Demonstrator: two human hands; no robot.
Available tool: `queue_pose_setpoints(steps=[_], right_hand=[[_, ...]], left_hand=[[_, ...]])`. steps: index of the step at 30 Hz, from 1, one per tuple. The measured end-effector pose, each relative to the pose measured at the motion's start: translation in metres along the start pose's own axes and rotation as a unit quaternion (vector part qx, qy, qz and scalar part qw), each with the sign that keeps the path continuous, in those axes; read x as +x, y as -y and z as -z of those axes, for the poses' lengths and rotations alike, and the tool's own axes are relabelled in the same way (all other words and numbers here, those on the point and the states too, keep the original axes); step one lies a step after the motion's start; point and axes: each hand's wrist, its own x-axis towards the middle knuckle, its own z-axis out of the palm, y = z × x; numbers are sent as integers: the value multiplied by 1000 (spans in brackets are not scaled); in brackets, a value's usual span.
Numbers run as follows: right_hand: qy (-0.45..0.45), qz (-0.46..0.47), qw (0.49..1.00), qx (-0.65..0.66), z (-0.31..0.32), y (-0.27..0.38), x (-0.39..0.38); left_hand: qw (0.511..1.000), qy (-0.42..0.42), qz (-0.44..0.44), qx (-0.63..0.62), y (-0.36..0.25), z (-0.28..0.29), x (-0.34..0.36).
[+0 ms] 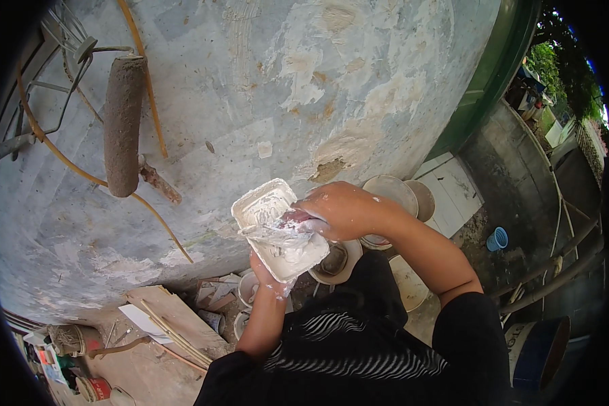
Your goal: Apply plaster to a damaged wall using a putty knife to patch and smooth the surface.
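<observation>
Black sleeves fill the bottom of the head view, both forearms rising toward the wall. Left hand (267, 271) sits underneath the white tray (277, 230), gripping it from below so the flat face tips up and keeps the white filler paste from sliding off. Right hand (338, 211) is clenched round a putty knife (277, 233), blade lying across the tray's paste, handle hidden in the fist. All this hangs just in front of the patched grey wall (250, 81), near a bare, crumbled spot. Leaning on that wall at left, a crusted paint roller (123, 125) stands within reach. Down below, buckets (392, 193) cluster on the ground.
</observation>
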Motion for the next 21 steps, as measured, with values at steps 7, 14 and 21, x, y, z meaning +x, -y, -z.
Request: queue_pose_setpoints(steps=[7, 14, 21], right_hand=[[-54, -88, 994, 37, -23, 9, -15], [-115, -54, 988, 83, -39, 18, -25], [-199, -22, 974, 106, -59, 25, -24]], left_hand=[[992, -72, -80, -63, -4, -10, 4], [991, -78, -112, 1, -2, -2, 12], [993, -53, -103, -40, 0, 1, 12]])
